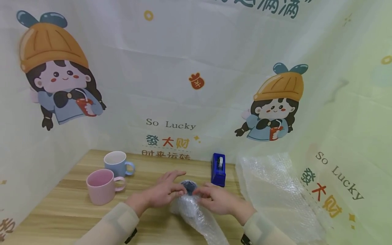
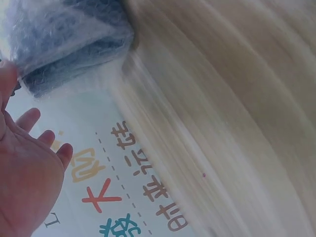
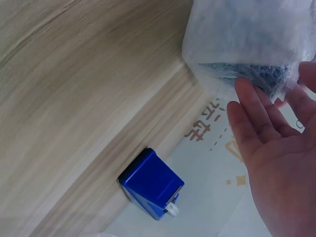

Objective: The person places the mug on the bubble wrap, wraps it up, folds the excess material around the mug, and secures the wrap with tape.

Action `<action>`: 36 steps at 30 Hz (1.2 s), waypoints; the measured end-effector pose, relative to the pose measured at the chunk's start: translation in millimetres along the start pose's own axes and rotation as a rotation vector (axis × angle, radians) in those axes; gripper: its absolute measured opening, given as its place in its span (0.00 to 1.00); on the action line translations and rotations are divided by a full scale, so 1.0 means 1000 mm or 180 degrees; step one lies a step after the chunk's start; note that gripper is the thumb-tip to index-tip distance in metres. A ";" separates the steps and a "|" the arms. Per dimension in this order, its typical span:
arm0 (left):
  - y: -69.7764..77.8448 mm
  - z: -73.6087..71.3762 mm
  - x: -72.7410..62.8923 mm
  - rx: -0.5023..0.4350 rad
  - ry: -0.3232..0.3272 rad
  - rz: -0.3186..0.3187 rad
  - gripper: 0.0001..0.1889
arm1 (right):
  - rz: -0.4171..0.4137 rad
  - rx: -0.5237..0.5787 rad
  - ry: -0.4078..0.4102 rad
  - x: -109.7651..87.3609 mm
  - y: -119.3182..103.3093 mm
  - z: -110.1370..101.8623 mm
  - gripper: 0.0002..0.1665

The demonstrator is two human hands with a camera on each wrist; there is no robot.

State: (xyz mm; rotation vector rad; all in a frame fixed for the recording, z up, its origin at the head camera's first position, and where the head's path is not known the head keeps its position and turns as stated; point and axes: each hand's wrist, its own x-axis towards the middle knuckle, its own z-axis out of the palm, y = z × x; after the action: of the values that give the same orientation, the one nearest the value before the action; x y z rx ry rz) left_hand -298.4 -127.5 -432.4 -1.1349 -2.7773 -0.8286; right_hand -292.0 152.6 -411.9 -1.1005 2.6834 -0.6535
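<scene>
Item: dark object (image 1: 189, 188) in clear bubble wrap (image 1: 190, 206), on or just above the worktop (image 1: 61, 214) between the hands. Partly hidden by fingers; cropped in both wrist views; the wrap's tail cut off at the head view's lower edge. Dark end faces away from the person; long axis runs down the tail, toward the person and rightward. Wrap dimpled, glossy, crumpled.
Left hand (image 1: 160, 192): outer fingers spread, thumb at the wrap's edge.
Right hand (image 1: 218, 199): outer fingers extended against it; whether either hand pinches cannot be told.

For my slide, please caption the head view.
Left hand and right hand touch a bubble-wrapped bundle, tape dispenser behind.
</scene>
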 end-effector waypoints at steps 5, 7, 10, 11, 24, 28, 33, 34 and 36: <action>-0.002 0.004 0.001 0.0021 0.0122 -0.0089 0.11 | -0.0006 0.0029 0.0027 -0.001 0.002 0.002 0.21; -0.003 0.006 0.002 0.0037 0.0194 -0.0106 0.10 | -0.0067 0.0002 0.0091 -0.001 0.003 0.004 0.20; -0.003 0.007 0.003 0.0095 0.0279 -0.0081 0.10 | -0.0245 -0.0102 0.0312 0.000 0.004 0.011 0.15; -0.003 0.008 0.004 0.0096 0.0298 -0.0077 0.10 | -0.0296 -0.0123 0.0397 0.000 0.004 0.013 0.15; -0.005 0.009 0.006 -0.0283 0.0455 0.0160 0.05 | -0.0226 -0.0367 0.0804 0.004 -0.006 0.027 0.09; -0.005 0.010 0.001 -0.0523 0.0185 -0.0067 0.18 | -0.0130 -0.0336 0.0730 0.005 -0.009 0.026 0.11; -0.005 0.008 -0.001 -0.0561 0.0066 -0.0089 0.23 | -0.0125 -0.0332 0.0723 0.004 -0.010 0.027 0.14; -0.004 0.008 0.000 -0.0554 0.0055 -0.0069 0.23 | -0.0096 -0.0260 0.0655 0.002 -0.009 0.026 0.17; -0.003 0.007 0.000 -0.0538 0.0029 -0.0078 0.23 | -0.0017 -0.0064 0.0467 0.000 -0.007 0.024 0.23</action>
State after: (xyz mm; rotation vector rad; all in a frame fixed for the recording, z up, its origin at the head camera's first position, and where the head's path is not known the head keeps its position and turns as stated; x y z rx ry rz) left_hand -299.0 -125.7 -439.7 -1.1181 -2.7632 -1.0860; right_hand -280.0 140.7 -430.6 -1.1054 2.8164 -0.7373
